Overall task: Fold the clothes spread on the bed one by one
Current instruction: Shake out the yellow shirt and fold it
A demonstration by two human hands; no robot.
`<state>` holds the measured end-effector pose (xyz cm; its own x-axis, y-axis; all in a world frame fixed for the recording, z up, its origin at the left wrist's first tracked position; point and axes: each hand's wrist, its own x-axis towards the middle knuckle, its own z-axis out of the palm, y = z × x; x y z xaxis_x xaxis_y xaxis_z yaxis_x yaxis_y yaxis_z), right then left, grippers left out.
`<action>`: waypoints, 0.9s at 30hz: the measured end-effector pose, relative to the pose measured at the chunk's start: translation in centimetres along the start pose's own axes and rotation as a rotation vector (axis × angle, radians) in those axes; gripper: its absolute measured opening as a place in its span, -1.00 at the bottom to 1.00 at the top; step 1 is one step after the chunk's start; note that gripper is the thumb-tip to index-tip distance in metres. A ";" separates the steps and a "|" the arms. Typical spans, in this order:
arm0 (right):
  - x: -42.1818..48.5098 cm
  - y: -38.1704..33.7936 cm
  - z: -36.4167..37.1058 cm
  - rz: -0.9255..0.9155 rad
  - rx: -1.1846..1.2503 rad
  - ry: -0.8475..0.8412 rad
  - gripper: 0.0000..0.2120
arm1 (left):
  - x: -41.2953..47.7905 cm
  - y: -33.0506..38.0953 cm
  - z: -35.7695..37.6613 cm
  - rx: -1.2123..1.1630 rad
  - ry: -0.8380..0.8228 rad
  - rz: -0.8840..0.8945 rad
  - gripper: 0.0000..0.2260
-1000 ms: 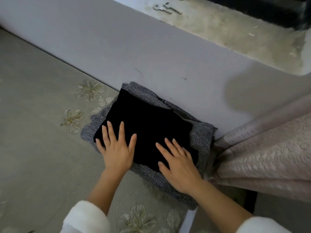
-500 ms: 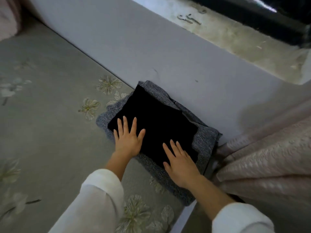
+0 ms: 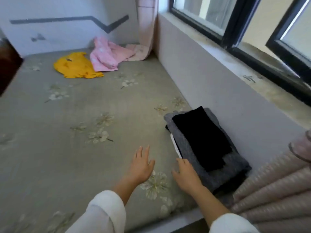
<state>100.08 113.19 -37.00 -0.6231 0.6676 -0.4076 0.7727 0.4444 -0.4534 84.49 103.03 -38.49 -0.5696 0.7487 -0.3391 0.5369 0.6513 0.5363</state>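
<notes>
Both hands have come off the black garment (image 3: 202, 138). It lies folded on the grey garment (image 3: 235, 167), near right by the wall, so that item looks done. Left hand (image 3: 142, 165) is flat, fingers spread, empty over the bed (image 3: 50, 148). Right hand (image 3: 185, 175) is at the stack edge, fingers loose, seemingly empty (blurred). Yellow garment (image 3: 77, 65) and pink garment (image 3: 107, 56) lie unfolded far left.

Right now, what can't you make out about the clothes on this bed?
All head view.
Stack lower layers: hidden under grey garment and black garment.
Yellow garment, pink garment: far, blurred; type unclear.
Right hand: motion-blurred; contact with stack unclear.
Small items on windowsill: too small.
</notes>
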 end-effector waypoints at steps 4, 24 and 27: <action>-2.8 -6.7 3.3 -0.154 0.019 -0.087 -0.49 | -8.0 -6.1 -4.5 0.029 0.072 -0.145 -0.44; -18.0 -53.6 32.2 -0.892 -0.271 -0.353 -0.49 | -43.1 -46.4 -26.4 -0.165 0.531 -0.745 -0.47; -21.7 -60.8 37.4 -0.971 -0.338 -0.407 -0.49 | -47.2 -52.5 -29.4 -0.166 0.554 -0.794 -0.50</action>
<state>62.08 49.37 -30.26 -0.9279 -0.2727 -0.2543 -0.1122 0.8546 -0.5071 64.88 29.85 -27.89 -0.9613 -0.0905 -0.2601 -0.1983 0.8827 0.4259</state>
